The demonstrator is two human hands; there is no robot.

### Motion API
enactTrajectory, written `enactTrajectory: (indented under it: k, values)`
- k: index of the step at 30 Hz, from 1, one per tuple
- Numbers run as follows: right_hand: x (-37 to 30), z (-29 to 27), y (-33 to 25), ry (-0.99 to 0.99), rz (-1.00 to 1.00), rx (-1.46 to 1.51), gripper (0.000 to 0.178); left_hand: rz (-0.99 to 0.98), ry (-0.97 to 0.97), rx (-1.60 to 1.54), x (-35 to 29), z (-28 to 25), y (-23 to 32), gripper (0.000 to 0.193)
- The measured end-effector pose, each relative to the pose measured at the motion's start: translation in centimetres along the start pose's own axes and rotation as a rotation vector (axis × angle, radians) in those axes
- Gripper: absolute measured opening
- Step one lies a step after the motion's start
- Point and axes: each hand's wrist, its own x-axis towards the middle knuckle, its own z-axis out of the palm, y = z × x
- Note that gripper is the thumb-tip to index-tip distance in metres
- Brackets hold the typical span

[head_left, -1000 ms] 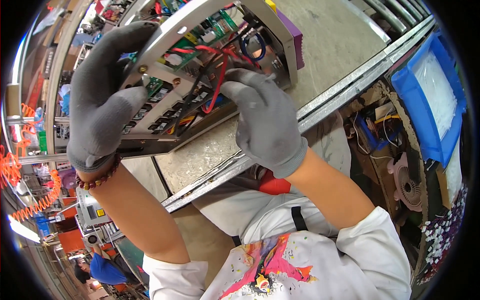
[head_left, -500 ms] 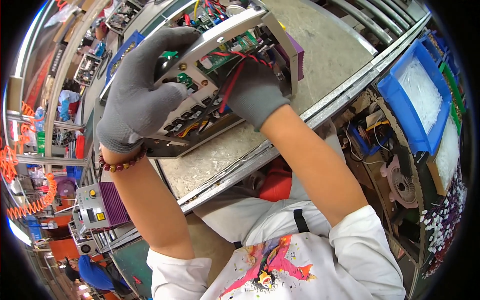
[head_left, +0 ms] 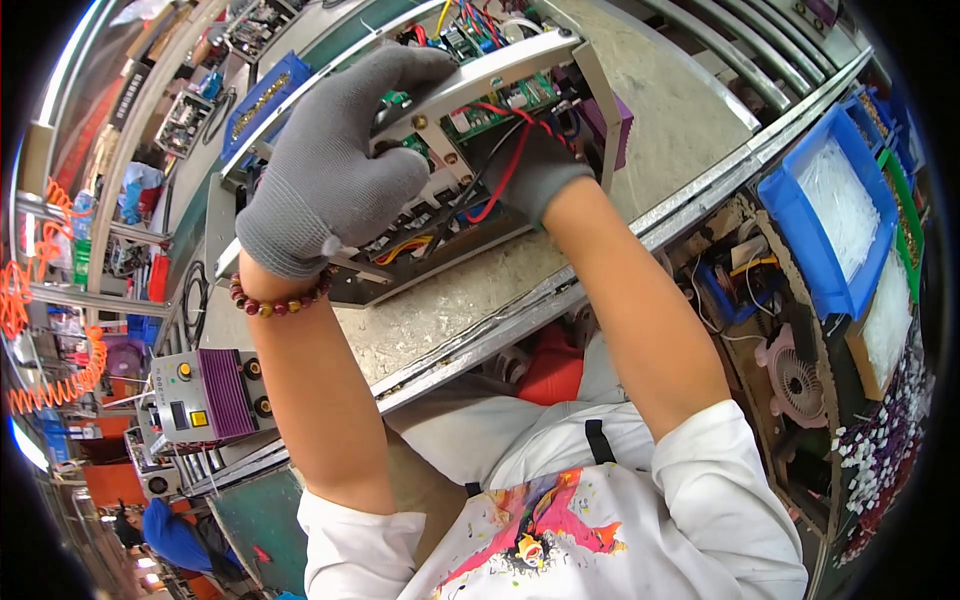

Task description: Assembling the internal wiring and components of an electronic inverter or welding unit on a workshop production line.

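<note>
An open, light-grey metal machine chassis (head_left: 515, 62) stands tilted on the bench, with green circuit boards (head_left: 495, 110) and coloured wires inside. My left hand (head_left: 335, 165), in a grey knit glove, is wrapped over its upper bar, thumb on the near side. In a matching glove, my right hand (head_left: 540, 178) reaches into the chassis from the near side, and its fingers are hidden behind wires and parts. Red wire (head_left: 515, 170) and black wire loop down across that hand. Purple panelling (head_left: 618, 130) shows at the chassis's right side.
A finished-looking grey and purple machine (head_left: 205, 395) sits at left. Behind my left hand is a blue bin of small brass-coloured parts (head_left: 262, 105). At right stand a blue tray of clear plastic pieces (head_left: 835, 200) and a small pink fan (head_left: 795, 375). Metal rollers (head_left: 735, 45) lie beyond the bench.
The chassis and both my hands have shifted right in view. My right hand is deeper behind the wires, and the red wire now hangs in a loop. My left hand keeps its hold.
</note>
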Motion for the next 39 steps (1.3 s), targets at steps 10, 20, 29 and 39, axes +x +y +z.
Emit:
enactTrajectory:
  k: [10, 20, 29, 39]
  values:
    - [-10.0, 0.2, 3.3, 0.709, -0.486, 0.205, 0.025, -0.086, 0.017, 0.041, -0.3, 0.1, -0.1, 0.059]
    - [-10.0, 1.6, 3.7, 0.762, -0.394, 0.649, 0.021, -0.368, 0.163, 0.372, 1.8, 3.7, 3.4, 0.053]
    - [-11.1, 1.2, 0.3, 0.846, -0.356, 0.417, 0.029, -0.173, 0.192, 0.62, 1.6, 4.9, 2.9, 0.048]
    - [-9.6, 1.0, -0.4, 0.884, 0.011, 1.003, 0.025, -0.09, 0.117, 0.627, 1.0, 3.9, 2.9, 0.061]
